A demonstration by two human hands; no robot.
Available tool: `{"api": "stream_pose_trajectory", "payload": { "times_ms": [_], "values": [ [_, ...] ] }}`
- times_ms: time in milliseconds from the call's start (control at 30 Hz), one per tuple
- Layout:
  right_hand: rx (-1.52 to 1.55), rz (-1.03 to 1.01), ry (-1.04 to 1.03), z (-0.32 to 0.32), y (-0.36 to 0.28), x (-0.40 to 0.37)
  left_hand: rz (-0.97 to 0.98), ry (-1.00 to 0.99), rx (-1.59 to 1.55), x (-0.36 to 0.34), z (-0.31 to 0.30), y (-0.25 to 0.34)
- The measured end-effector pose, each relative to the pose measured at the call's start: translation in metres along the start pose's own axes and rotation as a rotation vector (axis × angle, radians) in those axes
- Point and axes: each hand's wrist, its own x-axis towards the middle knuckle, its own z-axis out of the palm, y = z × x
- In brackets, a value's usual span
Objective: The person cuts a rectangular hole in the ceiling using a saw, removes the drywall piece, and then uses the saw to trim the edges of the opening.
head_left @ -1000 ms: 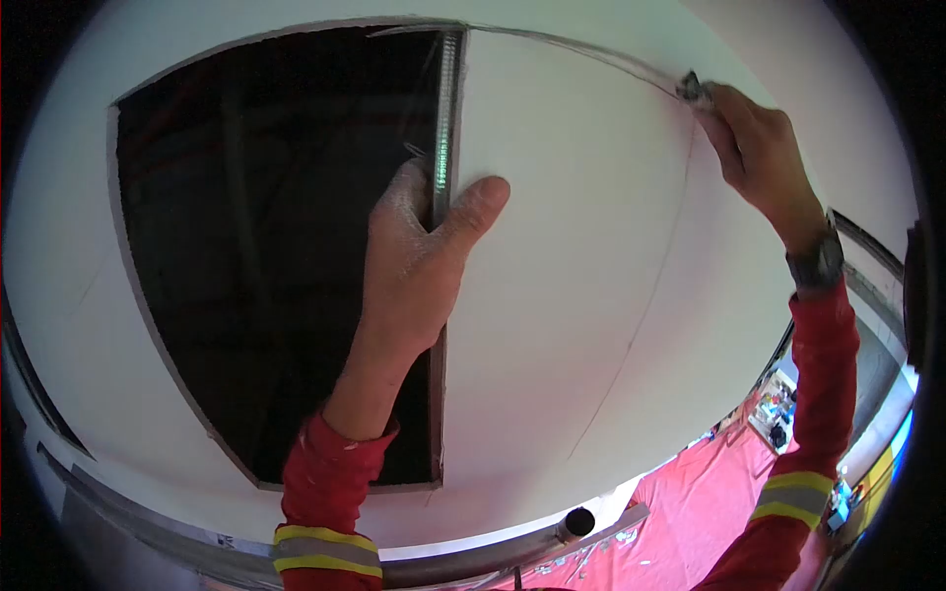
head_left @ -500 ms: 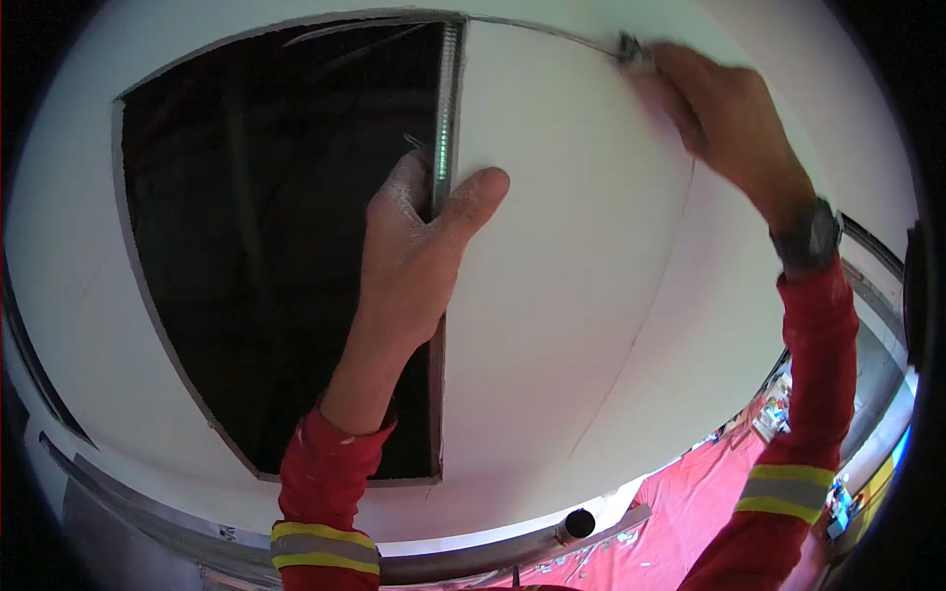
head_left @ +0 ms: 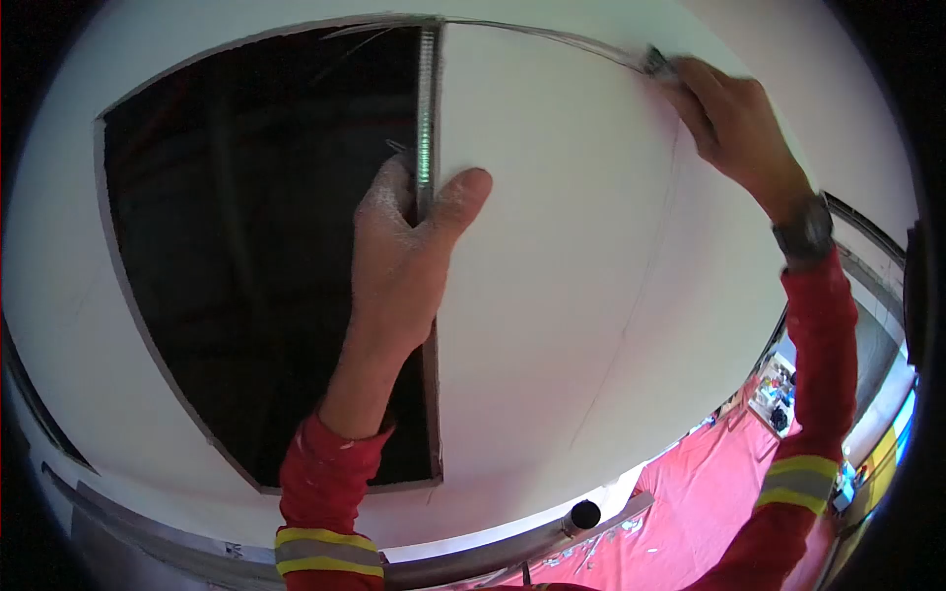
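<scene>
Two hands reach up. Right of the dark opening point(head_left: 256, 246), a white panel point(head_left: 562, 246) lies flat overhead; below the opening runs a metal pipe point(head_left: 585, 514). The left hand point(head_left: 399, 256) grasps the panel's edge at the opening, thumb on its face. Farther right, the right hand point(head_left: 734, 123) clenches a small blurred tool point(head_left: 658, 64) at the panel's top seam.

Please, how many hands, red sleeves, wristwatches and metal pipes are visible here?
Hands: 2 (left hand gripping the white panel edge, right hand holding a small tool)
Red sleeves: 2 (left sleeve, right sleeve)
Wristwatch: 1
Metal pipe: 1
Total: 6
</scene>
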Motion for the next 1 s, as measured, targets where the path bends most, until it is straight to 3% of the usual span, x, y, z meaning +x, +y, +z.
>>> {"api": "stream_pose_trajectory", "payload": {
  "times_ms": [600, 700, 733, 767, 833, 933, 1000],
  "values": [
    [0.057, -0.181, 0.105, 0.009, 0.017, -0.015, -0.023, 0.029, -0.080, -0.005, 0.005, -0.003],
    [0.012, -0.172, 0.069, 0.006, 0.029, -0.004, 0.000, -0.004, -0.067, -0.003, 0.000, -0.008],
    [0.102, -0.013, -0.044, 0.004, 0.030, -0.006, 0.006, -0.013, -0.053, -0.001, -0.001, -0.007],
    [0.099, -0.005, -0.034, 0.004, 0.031, -0.006, 0.010, -0.023, -0.037, 0.000, -0.002, -0.007],
    [0.098, 0.025, -0.010, 0.002, 0.023, -0.003, 0.008, -0.028, -0.028, 0.001, -0.001, -0.006],
    [0.017, -0.145, -0.040, 0.004, -0.019, 0.010, -0.001, -0.009, -0.060, 0.000, 0.004, -0.005],
    [-0.024, -0.070, -0.015, 0.003, -0.021, 0.020, -0.014, 0.003, -0.094, 0.000, 0.006, -0.002]
  ]
}}
